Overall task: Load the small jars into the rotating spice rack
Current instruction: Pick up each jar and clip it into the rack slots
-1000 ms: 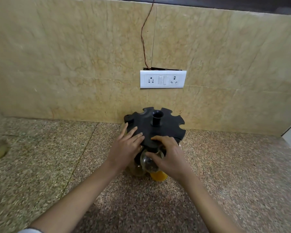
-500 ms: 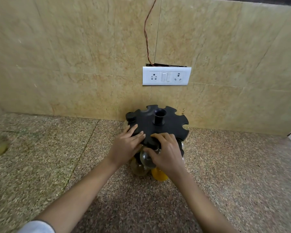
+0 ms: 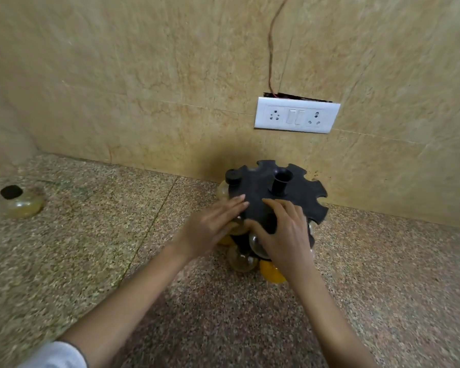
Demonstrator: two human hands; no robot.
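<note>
The black rotating spice rack point(image 3: 300, 192) stands on the granite counter against the wall, with notched slots around its top disc and a central post. One jar with a black cap point(image 3: 233, 178) hangs in a far-left slot. My right hand point(image 3: 286, 235) is closed around a clear small jar point(image 3: 256, 244) at the rack's front slot. My left hand point(image 3: 210, 228) lies flat against the rack's left front edge, fingers stretched out. Below the hands hang another clear jar point(image 3: 241, 260) and a yellow-filled jar point(image 3: 271, 272). A loose jar with a black lid point(image 3: 24, 204) sits far left.
A white switch and socket plate point(image 3: 296, 118) is on the tiled wall above the rack, with a thin red wire point(image 3: 271, 49) running upward. The speckled granite counter point(image 3: 104, 248) extends left and right. A wall corner closes the far left.
The view has swung left, bringing the loose jar further into view. My right hand has shifted the clear jar closer under the rack's front slot. My left hand stays on the rack.
</note>
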